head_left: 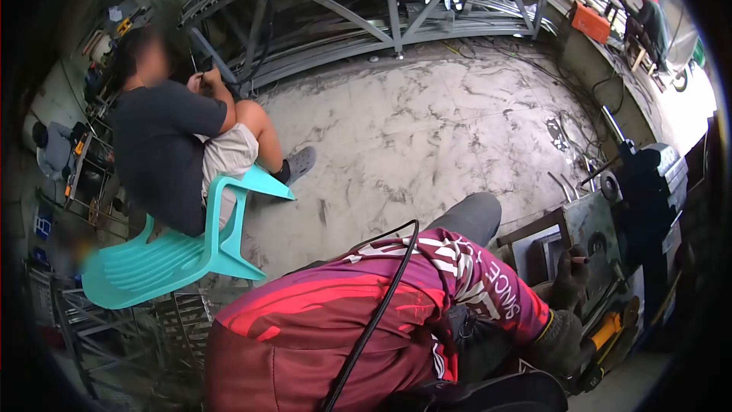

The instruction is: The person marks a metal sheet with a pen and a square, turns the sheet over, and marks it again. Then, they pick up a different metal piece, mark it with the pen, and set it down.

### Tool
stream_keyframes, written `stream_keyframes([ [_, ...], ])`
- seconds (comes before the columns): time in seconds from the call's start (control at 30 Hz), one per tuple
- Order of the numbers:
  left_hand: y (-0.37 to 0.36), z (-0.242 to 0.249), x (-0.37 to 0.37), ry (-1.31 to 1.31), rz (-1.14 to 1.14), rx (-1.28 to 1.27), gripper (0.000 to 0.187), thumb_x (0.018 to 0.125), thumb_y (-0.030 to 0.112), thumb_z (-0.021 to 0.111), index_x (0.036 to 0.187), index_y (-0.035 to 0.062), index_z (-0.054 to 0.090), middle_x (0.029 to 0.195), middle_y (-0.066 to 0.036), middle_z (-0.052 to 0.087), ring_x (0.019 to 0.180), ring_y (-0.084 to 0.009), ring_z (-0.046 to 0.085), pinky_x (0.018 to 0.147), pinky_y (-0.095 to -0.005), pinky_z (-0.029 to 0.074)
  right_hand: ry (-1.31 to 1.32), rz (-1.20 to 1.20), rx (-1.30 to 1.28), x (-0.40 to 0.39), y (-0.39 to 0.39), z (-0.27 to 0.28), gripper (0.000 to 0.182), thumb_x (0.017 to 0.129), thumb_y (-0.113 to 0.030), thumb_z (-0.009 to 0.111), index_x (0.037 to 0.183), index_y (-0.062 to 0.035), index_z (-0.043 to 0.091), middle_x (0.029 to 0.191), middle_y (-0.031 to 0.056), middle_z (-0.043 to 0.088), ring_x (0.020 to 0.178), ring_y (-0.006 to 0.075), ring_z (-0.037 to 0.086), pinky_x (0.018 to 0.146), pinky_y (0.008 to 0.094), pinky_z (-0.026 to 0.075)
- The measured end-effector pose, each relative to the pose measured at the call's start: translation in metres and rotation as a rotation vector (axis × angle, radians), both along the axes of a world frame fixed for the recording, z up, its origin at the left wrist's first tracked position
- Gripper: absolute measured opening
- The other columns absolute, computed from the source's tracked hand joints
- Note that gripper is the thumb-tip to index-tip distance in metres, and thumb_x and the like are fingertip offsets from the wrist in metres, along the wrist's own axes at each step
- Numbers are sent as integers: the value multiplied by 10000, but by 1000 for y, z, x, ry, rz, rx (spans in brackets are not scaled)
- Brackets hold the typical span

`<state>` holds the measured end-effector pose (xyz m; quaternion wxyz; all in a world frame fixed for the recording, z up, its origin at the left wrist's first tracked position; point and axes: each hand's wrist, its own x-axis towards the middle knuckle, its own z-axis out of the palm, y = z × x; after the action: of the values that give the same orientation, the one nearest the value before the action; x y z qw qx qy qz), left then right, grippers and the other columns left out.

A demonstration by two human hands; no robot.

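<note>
Both of my hands are at the lower right, in dark grey work gloves. My left hand (559, 342) is just past the yellow-edged cuff of my maroon jersey sleeve (488, 282), its fingers hidden in shadow. Beside it lies a tool with a yellow-orange body (607, 331). Slightly farther up, my right hand (572, 281) is curled over the edge of a grey metal work surface (593, 221). A small pinkish tip shows at its fingers; I cannot tell what it grips. A dark, heavy bench fixture (648, 198) stands right beyond the hands.
To the left, a person (164, 130) sits on a turquoise plastic chair (160, 263). A long metal rack (389, 8) with stock spans the back. Cables (568, 80) lie by the right ledge. Outside sits another person (650, 23), near an orange box (590, 23).
</note>
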<state>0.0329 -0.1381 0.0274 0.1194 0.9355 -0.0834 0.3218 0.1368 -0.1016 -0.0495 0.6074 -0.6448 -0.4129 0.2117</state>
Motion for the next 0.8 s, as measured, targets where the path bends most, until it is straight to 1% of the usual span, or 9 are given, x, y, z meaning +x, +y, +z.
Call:
stream_keyframes([
  [0.2, 33, 24, -5, 196, -146, 8, 238, 799, 364, 618, 764, 156, 729, 665, -81, 678, 695, -289, 700, 576, -489, 523, 6, 50, 47, -13, 6, -5, 92, 855, -91, 633, 922, -28, 641, 761, 47, 561, 691, 139, 531, 660, 306, 444],
  [0.5, 42, 42, -16, 517, -374, 1, 253, 806, 370, 614, 782, 147, 730, 673, -95, 680, 689, -304, 698, 581, -495, 525, 44, 119, 90, -44, 45, -13, 109, 851, -106, 638, 930, -31, 645, 754, 50, 562, 691, 144, 535, 660, 305, 446],
  [0.57, 22, 28, 3, 570, -484, 20, 256, 808, 371, 612, 786, 145, 730, 675, -98, 680, 688, -307, 698, 583, -496, 525, 31, 75, 97, -40, 43, -6, 113, 850, -109, 639, 932, -31, 646, 753, 51, 563, 691, 145, 535, 660, 305, 446],
  [0.63, 33, 52, -3, 560, -550, -5, 252, 770, 365, 638, 793, 132, 731, 691, -110, 684, 664, -326, 692, 571, -488, 524, 18, -27, 101, -31, 24, 2, 116, 850, -113, 641, 933, -32, 647, 751, 52, 563, 691, 146, 536, 660, 304, 447],
  [0.67, 35, 64, -6, 535, -550, 37, 232, 723, 351, 670, 777, 131, 719, 685, -101, 680, 624, -324, 678, 535, -474, 505, 13, -114, 100, -22, 9, 6, 118, 849, -114, 641, 934, -32, 648, 750, 52, 563, 691, 146, 536, 660, 304, 447],
  [0.7, 38, 42, -7, 129, -614, -97, 191, 687, 292, 677, 780, 126, 691, 724, -76, 642, 718, -294, 651, 621, -443, 507, -148, -159, 25, -24, 7, 18, 132, 835, -109, 656, 942, -32, 654, 742, 61, 567, 695, 149, 547, 662, 293, 449],
  [0.73, 42, 49, -15, 17, -610, -154, 218, 660, 275, 696, 782, 107, 632, 767, -95, 605, 714, -306, 615, 616, -463, 487, -210, -149, -39, -22, 2, 25, 180, 819, -93, 683, 986, -29, 658, 780, 55, 589, 729, 165, 570, 702, 319, 471],
  [0.77, 67, 75, -27, 61, -603, -159, 267, 673, 217, 695, 897, 84, 639, 877, -127, 611, 775, -308, 627, 667, -460, 503, -120, -98, -66, -23, -5, 37, 238, 795, -109, 727, 1009, -30, 662, 832, 57, 632, 779, 187, 613, 739, 338, 493],
  [0.8, 80, 80, -31, -199, -515, -273, 181, 750, 226, 638, 875, 96, 644, 833, -120, 604, 742, -315, 606, 709, -417, 491, -198, -508, 182, -60, -2, 58, 248, 795, -116, 748, 1001, -12, 659, 854, 57, 667, 786, 173, 632, 723, 335, 509],
])
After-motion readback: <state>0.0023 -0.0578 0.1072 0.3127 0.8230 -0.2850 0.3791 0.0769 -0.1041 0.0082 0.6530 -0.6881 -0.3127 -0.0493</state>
